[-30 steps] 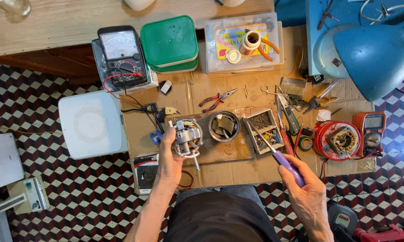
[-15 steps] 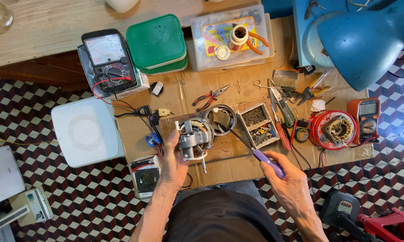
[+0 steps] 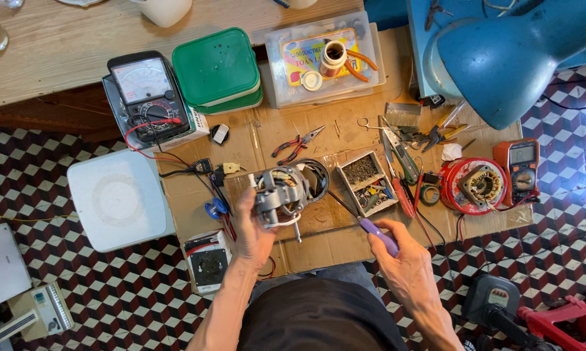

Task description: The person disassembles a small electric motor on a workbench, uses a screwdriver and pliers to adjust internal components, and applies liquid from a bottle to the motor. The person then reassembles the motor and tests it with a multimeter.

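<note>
My left hand [image 3: 251, 231] grips a small grey electric motor [image 3: 280, 194] with copper windings and a shaft sticking down, held above a sheet of cardboard [image 3: 319, 227]. My right hand [image 3: 407, 263] holds a screwdriver with a purple handle [image 3: 379, 235]; its thin dark shaft runs up and left toward the motor. A round black tin [image 3: 316, 177] sits just behind the motor. A divided box of small parts [image 3: 368, 183] lies right of it.
An analogue meter [image 3: 149, 97] with red lead, green lidded tubs [image 3: 216, 68], a clear box of spools [image 3: 322, 58], red pliers [image 3: 296, 144], a red motor stator [image 3: 473, 185], an orange digital meter [image 3: 522, 166], a blue lamp [image 3: 507, 55] and a white stool [image 3: 117, 198] surround the cardboard.
The view has shifted slightly. My left hand has tilted the motor and brought it closer to the black tin; my right hand with the screwdriver has moved left toward the motor.
</note>
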